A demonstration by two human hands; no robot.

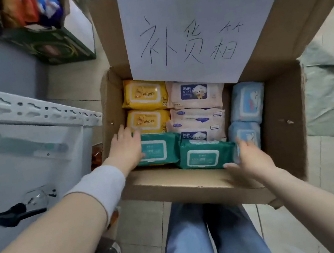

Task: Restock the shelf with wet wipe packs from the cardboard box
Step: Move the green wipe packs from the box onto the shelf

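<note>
Pretty sure this is a small shop, or its stock corner. The open cardboard box (279, 108) has a handwritten paper sign (191, 35) on the inside of its lid flap reading 补货箱, and it's packed with wet wipe packs (206, 153) of several brands, a few of each in yellow, pink, green and blue, which looks like retail stock. Right beside it is a white slotted-metal shelf (27, 109), the bolt-together kind, and further back a green carton (51, 48) is stuffed with bright snack bags (23, 11), all over a plain tiled floor (143, 228).
</note>
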